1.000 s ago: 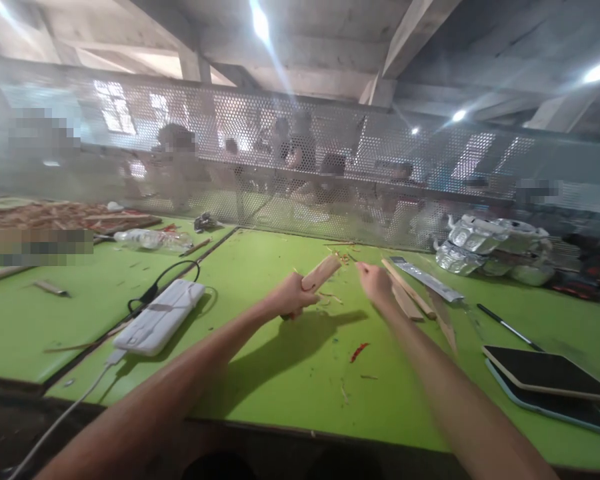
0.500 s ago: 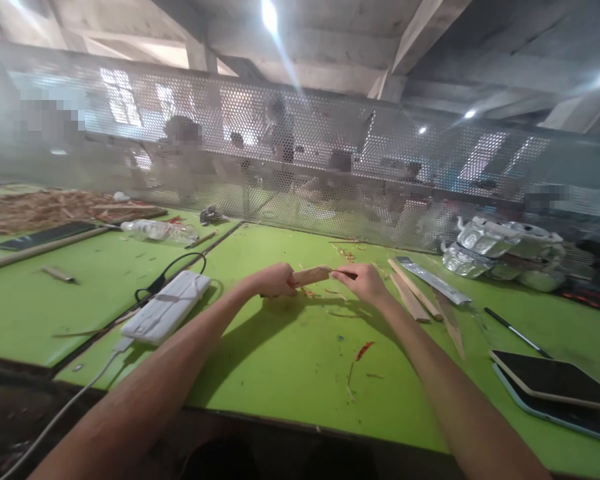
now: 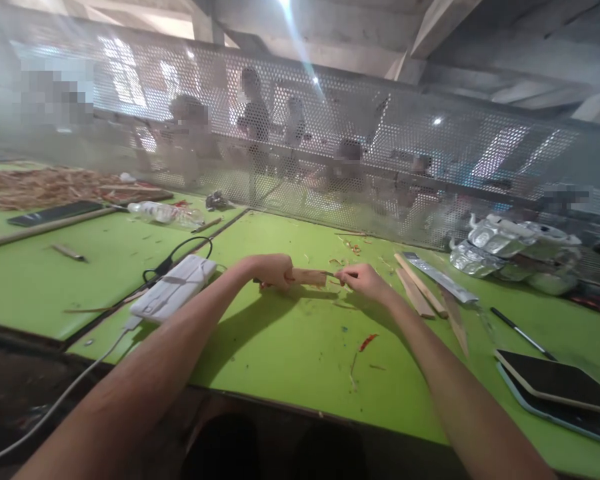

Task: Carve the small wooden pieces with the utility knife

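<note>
My left hand (image 3: pixel 273 269) is closed round a short wooden stick (image 3: pixel 309 276), held level just above the green table (image 3: pixel 290 347). My right hand (image 3: pixel 364 280) is pinched on a thin dark tool (image 3: pixel 341 274) whose tip touches the stick's right end. Both hands meet near the middle of the table. Small wood shavings and a red scrap (image 3: pixel 367 342) lie below them.
A white power bank (image 3: pixel 174 295) with cables lies to the left. Wooden strips (image 3: pixel 416 291), a silver strip (image 3: pixel 440 277), a pen (image 3: pixel 517 329) and flat dark boards (image 3: pixel 560 380) lie to the right. Foil packs (image 3: pixel 510 248) rest by the perforated metal screen (image 3: pixel 330 153), with people behind it.
The stick came down from a raised tilt to level near the table. My right hand closed in on its end with the thin tool. The view shifted slightly.
</note>
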`<state>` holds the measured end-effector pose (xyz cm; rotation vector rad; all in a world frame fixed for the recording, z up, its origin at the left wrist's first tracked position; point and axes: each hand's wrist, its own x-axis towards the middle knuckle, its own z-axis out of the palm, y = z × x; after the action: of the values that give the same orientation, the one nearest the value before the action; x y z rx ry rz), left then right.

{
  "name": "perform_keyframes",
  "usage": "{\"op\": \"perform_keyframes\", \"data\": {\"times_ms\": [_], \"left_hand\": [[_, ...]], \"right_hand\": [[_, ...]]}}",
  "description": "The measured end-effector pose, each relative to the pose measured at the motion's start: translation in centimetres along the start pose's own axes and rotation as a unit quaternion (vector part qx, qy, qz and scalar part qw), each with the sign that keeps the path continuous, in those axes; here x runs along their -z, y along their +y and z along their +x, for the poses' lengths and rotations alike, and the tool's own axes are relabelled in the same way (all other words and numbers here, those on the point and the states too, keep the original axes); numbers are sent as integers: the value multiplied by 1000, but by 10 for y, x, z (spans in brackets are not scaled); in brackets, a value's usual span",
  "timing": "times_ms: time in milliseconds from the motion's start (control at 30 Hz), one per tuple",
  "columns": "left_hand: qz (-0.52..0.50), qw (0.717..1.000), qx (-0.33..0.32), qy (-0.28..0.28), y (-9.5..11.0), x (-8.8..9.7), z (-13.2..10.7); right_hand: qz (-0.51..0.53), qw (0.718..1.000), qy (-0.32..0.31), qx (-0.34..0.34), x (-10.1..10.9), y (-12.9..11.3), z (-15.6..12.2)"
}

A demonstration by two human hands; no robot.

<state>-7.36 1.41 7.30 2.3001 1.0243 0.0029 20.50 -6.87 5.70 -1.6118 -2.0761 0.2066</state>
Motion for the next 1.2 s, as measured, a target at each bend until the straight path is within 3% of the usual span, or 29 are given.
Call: {"op": "perform_keyframes", "data": {"times_ms": [100, 133, 300, 433, 567, 800, 1000, 1200], "left_hand": [[5, 1000, 0, -15, 4, 2, -5], [13, 1000, 1, -23, 5, 3, -6], [27, 999, -11, -38, 6, 6, -10], [35, 998, 32, -39, 8, 4, -8], [116, 987, 49, -103, 12, 6, -7], [179, 976, -23, -118, 14, 8, -11], [175, 975, 38, -130, 19, 9, -11], [143, 979, 41, -136, 18, 10, -10]], "right_hand": [[36, 995, -92, -2, 0, -3, 0], [38, 995, -94, 0, -1, -5, 1], [27, 998, -55, 12, -2, -8, 3], [11, 997, -69, 27, 1, -3, -2], [46, 995, -74, 47, 1, 3, -16], [18, 993, -49, 102, -31, 13, -22], [15, 990, -5, 139, -44, 20, -18], [23, 986, 12, 165, -45, 20, -21]]}}
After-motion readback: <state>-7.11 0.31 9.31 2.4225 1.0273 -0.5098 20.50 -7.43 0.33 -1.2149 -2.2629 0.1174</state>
